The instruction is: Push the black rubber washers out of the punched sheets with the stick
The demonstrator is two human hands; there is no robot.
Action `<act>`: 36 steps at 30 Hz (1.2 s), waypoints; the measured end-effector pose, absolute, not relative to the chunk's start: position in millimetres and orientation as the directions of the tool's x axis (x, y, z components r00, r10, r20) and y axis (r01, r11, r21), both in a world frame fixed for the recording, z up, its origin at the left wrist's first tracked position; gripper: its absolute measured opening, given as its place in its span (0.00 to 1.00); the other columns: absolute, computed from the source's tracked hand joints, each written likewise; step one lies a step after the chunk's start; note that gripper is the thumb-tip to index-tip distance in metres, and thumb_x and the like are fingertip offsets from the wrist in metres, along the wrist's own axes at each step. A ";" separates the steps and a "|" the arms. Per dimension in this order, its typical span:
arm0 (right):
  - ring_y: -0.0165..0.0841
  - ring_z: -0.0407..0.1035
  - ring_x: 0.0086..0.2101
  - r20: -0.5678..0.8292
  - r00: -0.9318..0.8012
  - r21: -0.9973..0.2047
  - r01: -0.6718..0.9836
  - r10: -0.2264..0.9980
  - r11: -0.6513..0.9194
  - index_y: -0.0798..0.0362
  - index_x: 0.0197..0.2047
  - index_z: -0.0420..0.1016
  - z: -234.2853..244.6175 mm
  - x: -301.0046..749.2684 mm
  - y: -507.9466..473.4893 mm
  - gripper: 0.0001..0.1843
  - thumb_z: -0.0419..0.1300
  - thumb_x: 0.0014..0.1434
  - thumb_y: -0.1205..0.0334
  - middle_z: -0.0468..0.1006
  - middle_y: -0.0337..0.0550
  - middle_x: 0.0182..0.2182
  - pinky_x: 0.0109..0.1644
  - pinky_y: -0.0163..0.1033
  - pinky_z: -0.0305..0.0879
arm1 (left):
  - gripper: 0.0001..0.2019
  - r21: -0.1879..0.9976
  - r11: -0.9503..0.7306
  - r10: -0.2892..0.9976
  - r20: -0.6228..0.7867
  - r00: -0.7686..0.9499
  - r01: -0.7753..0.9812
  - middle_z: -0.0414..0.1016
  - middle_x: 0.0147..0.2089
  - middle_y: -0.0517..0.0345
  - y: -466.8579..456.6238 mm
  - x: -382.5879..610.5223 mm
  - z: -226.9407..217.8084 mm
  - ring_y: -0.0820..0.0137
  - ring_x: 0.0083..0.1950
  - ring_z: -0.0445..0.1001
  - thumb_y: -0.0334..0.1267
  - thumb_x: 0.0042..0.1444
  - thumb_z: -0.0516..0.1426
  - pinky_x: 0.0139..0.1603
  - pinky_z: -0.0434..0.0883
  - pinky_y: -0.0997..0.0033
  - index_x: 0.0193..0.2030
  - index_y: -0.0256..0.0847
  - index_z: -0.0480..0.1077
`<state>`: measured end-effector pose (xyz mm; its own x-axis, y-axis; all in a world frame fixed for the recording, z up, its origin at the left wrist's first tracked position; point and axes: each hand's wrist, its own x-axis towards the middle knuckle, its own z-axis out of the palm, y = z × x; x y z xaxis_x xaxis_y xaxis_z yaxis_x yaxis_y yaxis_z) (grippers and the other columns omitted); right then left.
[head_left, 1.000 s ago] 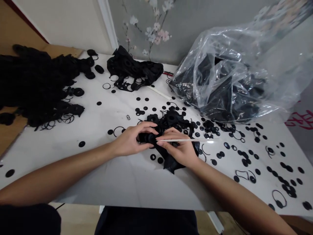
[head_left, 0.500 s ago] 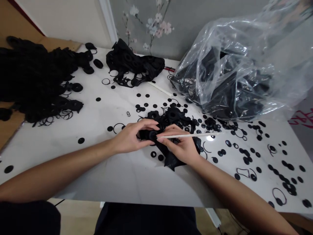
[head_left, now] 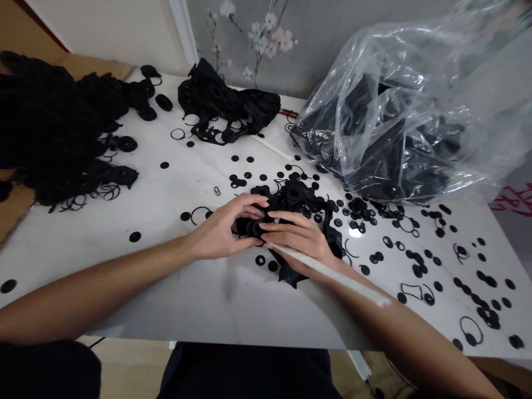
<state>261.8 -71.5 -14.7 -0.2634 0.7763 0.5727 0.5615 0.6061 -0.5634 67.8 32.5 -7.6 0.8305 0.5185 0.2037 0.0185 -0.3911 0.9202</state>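
Observation:
My left hand curls its fingers and thumb around a round black rubber piece, over the middle of the table. My right hand presses in from the other side, its fingertips touching the same piece. A thin white stick is held in the right hand; its near end sits by the rubber piece and its long end slants back over the right forearm. Beneath and behind both hands lies a heap of black rubber scraps with round holes. The inner side of the rubber piece is hidden by my fingers.
A large dark heap of rubber pieces covers the left end of the table. Behind lies a bunched holed rubber sheet. A clear plastic bag with black contents stands back right. Small black discs and thin rings are scattered rightward.
The white stick has swung from nearly level to slanting down over my right forearm. My right hand has turned, its fingers now stretched toward the rubber piece. The left hand keeps its hold.

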 end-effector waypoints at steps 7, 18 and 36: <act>0.41 0.65 0.58 0.523 -0.344 -0.546 0.567 0.780 0.616 0.51 0.46 0.76 -15.8 269.7 -67.2 0.09 0.60 0.62 0.67 0.80 0.44 0.47 0.56 0.50 0.70 | 0.35 0.959 -0.282 0.510 0.157 0.846 -0.007 0.64 0.61 0.53 34.8 66.7 -6.2 0.64 0.56 0.72 0.30 0.51 0.63 0.60 0.71 0.61 0.63 0.53 0.57; 0.36 0.72 0.47 0.609 -0.437 -0.210 0.716 0.662 0.666 0.46 0.46 0.75 -12.0 266.7 -67.9 0.10 0.60 0.62 0.66 0.80 0.40 0.47 0.48 0.45 0.72 | 0.34 0.963 -0.268 0.523 0.128 0.842 0.020 0.64 0.61 0.52 30.7 67.3 -4.9 0.63 0.56 0.73 0.31 0.50 0.63 0.58 0.72 0.61 0.63 0.52 0.57; 0.37 0.75 0.35 0.420 0.359 -0.785 0.604 0.833 0.136 0.49 0.39 0.79 4.7 288.8 -74.3 0.06 0.62 0.59 0.60 0.82 0.42 0.34 0.41 0.45 0.73 | 0.08 0.761 -0.643 0.267 0.119 0.956 0.085 0.69 0.53 0.49 47.2 64.4 12.4 0.68 0.42 0.74 0.35 0.62 0.52 0.44 0.72 0.65 0.37 0.38 0.73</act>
<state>288.8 -74.3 4.7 0.3593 0.8332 0.4204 0.6038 0.1360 -0.7855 64.4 47.2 12.4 0.9563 0.2671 0.1189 0.0851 -0.6432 0.7609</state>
